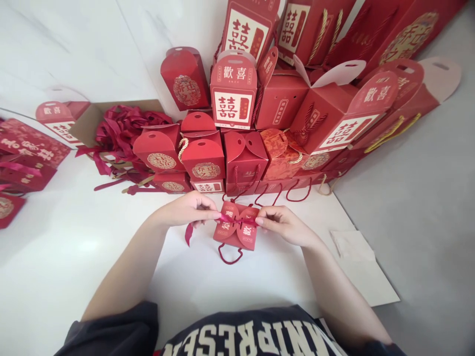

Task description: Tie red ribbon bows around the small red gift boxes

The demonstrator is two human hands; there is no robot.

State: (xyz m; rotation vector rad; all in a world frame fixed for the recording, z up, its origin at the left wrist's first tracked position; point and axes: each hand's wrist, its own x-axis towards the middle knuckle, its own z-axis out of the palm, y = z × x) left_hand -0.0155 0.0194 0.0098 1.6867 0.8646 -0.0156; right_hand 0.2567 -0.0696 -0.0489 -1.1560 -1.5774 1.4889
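A small red gift box with rounded top flaps folded inward sits on the white table in front of me. Dark red ribbon runs across its top through the flap slots. My left hand pinches the ribbon at the box's left side, and a loose tail hangs below those fingers. On the right, my right hand pinches the ribbon's other side close to the box edge. A dark red cord handle lies on the table at the near side of the box; another cord shows at its far side.
Stacked red gift boxes line the back against the wall. An open cardboard box full of red ribbons stands at back left. More red boxes lie far left. White paper rests on the right near the table edge.
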